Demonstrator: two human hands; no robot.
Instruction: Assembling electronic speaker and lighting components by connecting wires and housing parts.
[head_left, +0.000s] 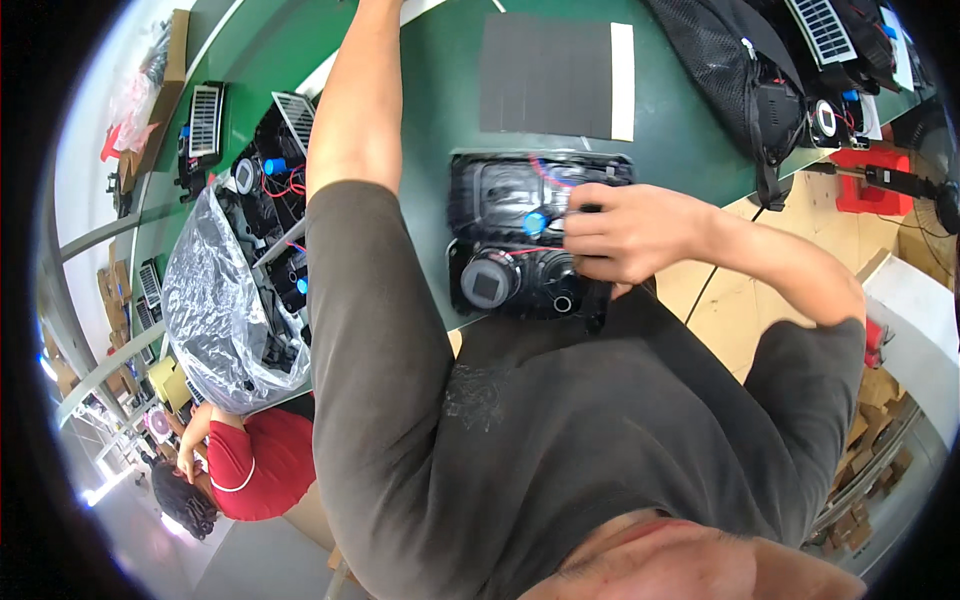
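An opened black plastic housing [478, 205] lies on the green table in front of me, its two halves side by side. The far half holds a blue cylindrical part [536, 222] and red and blue wires. In the near half sits a round grey part with a square face [487, 283], beside a dark ring-shaped part. My right hand [635, 235] rests at the housing's right side, fingers curled and pressed together; what is between them is hidden. My left arm [355, 110] reaches away past the top edge of the picture, so that hand is out of sight.
A dark grey foam sheet [545, 75] with a white strip lies beyond the housing. Similar units with small solar panels [205, 120] stand at left, near a clear plastic bag [215, 300]. A black mesh bag [735, 75] is at right. A person in red [260, 460] sits at left.
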